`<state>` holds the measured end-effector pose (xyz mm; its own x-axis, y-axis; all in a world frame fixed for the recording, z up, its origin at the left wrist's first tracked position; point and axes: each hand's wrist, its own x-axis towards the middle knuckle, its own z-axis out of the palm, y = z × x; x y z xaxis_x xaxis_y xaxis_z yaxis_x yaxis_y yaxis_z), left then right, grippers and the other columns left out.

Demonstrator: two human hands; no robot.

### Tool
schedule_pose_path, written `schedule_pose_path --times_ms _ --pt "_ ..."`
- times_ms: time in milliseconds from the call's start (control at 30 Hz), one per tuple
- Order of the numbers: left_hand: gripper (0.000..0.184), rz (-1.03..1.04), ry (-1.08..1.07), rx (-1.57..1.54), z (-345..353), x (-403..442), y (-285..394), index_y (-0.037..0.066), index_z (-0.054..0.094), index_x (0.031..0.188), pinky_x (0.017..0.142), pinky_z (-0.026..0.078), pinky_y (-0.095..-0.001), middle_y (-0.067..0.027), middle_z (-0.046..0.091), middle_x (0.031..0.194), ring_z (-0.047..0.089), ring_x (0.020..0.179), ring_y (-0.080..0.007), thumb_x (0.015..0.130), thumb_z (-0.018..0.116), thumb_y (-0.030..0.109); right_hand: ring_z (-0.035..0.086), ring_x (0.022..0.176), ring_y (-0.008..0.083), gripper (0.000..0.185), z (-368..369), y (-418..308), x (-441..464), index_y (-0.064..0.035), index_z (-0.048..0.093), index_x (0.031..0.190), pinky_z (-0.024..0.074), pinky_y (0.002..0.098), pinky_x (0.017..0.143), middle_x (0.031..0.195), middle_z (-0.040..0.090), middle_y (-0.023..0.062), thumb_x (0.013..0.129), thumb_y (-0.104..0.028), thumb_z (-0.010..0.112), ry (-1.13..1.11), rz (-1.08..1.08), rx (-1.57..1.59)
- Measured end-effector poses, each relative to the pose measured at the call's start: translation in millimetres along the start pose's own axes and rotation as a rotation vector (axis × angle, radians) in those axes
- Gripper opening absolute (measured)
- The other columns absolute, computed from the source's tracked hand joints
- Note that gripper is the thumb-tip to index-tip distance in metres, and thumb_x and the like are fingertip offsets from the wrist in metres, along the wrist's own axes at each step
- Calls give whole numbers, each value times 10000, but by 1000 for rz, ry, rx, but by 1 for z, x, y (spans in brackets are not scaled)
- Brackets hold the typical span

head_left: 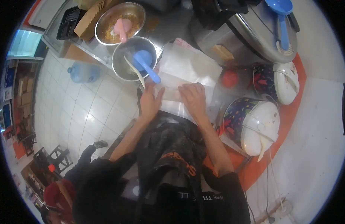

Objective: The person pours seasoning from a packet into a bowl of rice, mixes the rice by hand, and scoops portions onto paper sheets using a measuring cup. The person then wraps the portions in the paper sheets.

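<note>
Both my hands are at a translucent wrapping sheet (171, 92) on the counter, near its front edge. My left hand (150, 100) is at the sheet's left end, its thumb apart from the fingers. My right hand (193, 98) has its fingers bent over the sheet's right part. Between them lies a pale rolled shape under the sheet, too blurred to make out. Behind is a stack of white sheets (189, 63). Just beyond my left hand stands a steel bowl (118, 71) with a blue ladle (144, 61) and a cream spoon (133, 69).
A steel bowl of food (105, 18) with a pink scoop (122, 28) stands back left. At right are two patterned rice cookers (241, 115) and a large steel pot (254, 37). A water bottle (83, 72) lies on the floor; a person (58, 194) is lower left.
</note>
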<state>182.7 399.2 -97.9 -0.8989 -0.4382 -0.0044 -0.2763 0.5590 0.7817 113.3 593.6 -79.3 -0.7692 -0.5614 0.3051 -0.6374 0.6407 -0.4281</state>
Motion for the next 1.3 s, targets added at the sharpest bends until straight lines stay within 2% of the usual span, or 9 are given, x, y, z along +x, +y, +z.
schedule_pose_path --times_ms 233,400,733,833,900,1033,1167,1233,1300 --pt "362 181 -140 140 7 22 -36 4 601 1162 818 516 -508 -204 648 1133 643 964 -446 894 712 221 587 1032 287 193 -1 -3 -2 -97 731 1048 420 491 1012 1081 673 55 863 -137 693 38 57 15" --pt "337 35 -117 54 8 32 -40 20 641 1132 785 521 -491 -213 688 978 660 921 -431 862 704 212 584 1028 278 198 1 -7 -12 -107 734 1045 418 492 1010 1078 671 42 852 -142 709 65 75 8" --pt "330 -175 -28 29 -10 -2 7 53 677 1135 744 525 -478 -189 694 1021 671 889 -375 847 710 212 584 1003 261 225 4 -12 -17 -106 736 1061 413 497 1020 1025 644 28 839 -131 723 99 109 -16" --pt "374 112 -97 182 -18 -35 19 89 659 1208 696 530 -460 -140 688 1035 672 824 -333 866 717 229 581 1008 261 235 2 -13 -17 -99 730 1072 409 502 1028 1025 644 28 839 -124 722 74 119 -4" --pt "364 603 -196 100 -14 -36 21 108 663 1183 754 527 -415 -68 654 1026 644 829 -279 834 755 149 579 1015 262 242 3 -11 -16 -98 727 1080 406 504 1032 1029 644 30 840 -123 720 72 109 -20" --pt "371 659 -234 216 5 9 34 98 651 1221 962 453 -432 -73 603 1271 560 1133 -301 854 705 100 561 1051 278 267 7 -6 -19 -103 719 1123 391 510 1051 1082 634 40 857 -127 712 38 124 21" --pt "344 790 -212 271 13 27 22 98 660 1185 935 473 -430 -54 624 1223 576 1108 -307 846 712 108 544 1049 282 295 -12 -20 -29 -113 717 1153 403 485 1010 1101 612 55 861 -155 729 139 109 -66" --pt "294 796 -245 289 15 29 20 97 674 1129 913 482 -428 -41 638 1184 582 1095 -296 838 716 108 523 1015 272 340 -23 -27 -42 -128 710 1197 407 454 937 1081 578 65 870 -215 740 -84 180 -94" --pt "273 791 -254 257 17 29 20 94 677 1103 904 486 -426 -38 645 1161 586 1087 -289 834 720 111 514 991 265 355 -27 -31 -44 -132 706 1212 403 439 905 1063 563 66 877 -245 736 -61 191 -119"
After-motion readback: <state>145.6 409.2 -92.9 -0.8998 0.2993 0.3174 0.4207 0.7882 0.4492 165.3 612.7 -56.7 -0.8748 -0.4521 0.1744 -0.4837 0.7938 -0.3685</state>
